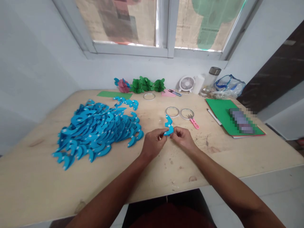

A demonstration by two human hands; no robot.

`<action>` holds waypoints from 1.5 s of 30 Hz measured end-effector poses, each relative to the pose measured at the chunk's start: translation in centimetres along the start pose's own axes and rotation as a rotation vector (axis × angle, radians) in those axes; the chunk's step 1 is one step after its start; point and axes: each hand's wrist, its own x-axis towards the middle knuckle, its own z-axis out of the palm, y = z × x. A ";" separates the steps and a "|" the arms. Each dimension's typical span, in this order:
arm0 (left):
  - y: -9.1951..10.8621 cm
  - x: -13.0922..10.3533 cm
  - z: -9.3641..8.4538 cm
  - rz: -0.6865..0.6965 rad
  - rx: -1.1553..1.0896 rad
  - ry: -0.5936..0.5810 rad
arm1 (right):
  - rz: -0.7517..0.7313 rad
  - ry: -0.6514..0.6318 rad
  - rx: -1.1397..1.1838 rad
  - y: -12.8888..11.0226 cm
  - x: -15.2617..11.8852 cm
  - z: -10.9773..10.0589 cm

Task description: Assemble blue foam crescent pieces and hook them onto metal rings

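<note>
Between my hands, over the middle of the table, is a blue curved paper piece [169,129] with small white patches on it. My left hand [155,141] pinches its lower left end between thumb and fingers. At its right edge, my right hand [182,138] is closed with fingertips against the paper. A large heap of similar blue paper pieces [99,126] spreads over the table to the left of my hands. A few more blue pieces [127,102] lie just behind the heap. Two tape rolls [172,116] and pink-handled thread snips [194,123] lie beyond my hands.
Another tape roll [149,100], green paper strip [114,95], green paper ornaments [146,85] and a small white fan [187,83] line the back. A bottle [211,80] and plastic bag [230,85] stand back right. Green folder [219,115] and marker [214,117] lie right.
</note>
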 end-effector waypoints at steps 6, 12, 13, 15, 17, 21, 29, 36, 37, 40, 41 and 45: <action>-0.2 0.1 0.1 -0.074 -0.140 -0.032 | 0.017 -0.038 -0.035 -0.5 -0.1 0.0; -0.3 0.3 0.0 -0.097 -0.218 -0.052 | 0.031 -0.050 -0.032 -0.1 -0.1 0.0; -0.3 0.3 0.0 -0.102 -0.220 -0.061 | 0.035 -0.048 -0.027 0.0 -0.1 0.1; -0.2 0.3 -0.1 -0.114 -0.228 -0.079 | 0.050 -0.048 -0.017 0.0 -0.1 0.1; -0.2 0.4 -0.1 -0.126 -0.249 -0.091 | 0.063 -0.046 -0.003 0.0 -0.1 0.1; -0.1 0.5 -0.1 -0.144 -0.273 -0.126 | 0.061 -0.042 0.017 -0.1 -0.1 0.1; -0.3 0.6 -0.3 -0.151 -0.284 -0.166 | 0.075 -0.050 0.001 0.1 0.0 0.0; -0.3 0.7 -0.5 -0.110 -0.250 -0.212 | 0.087 -0.051 0.032 0.0 -0.1 -0.1; -0.3 0.6 -0.5 -0.103 -0.244 -0.220 | 0.089 -0.049 0.035 0.0 -0.1 -0.1; -0.4 0.6 -0.4 -0.088 -0.233 -0.238 | 0.103 -0.055 0.053 0.1 0.0 -0.1; -0.5 0.5 -0.4 -0.085 -0.228 -0.241 | 0.108 -0.061 0.061 0.2 0.0 -0.1; -0.7 0.5 -0.3 -0.076 -0.216 -0.247 | 0.125 -0.075 0.076 0.3 0.1 -0.1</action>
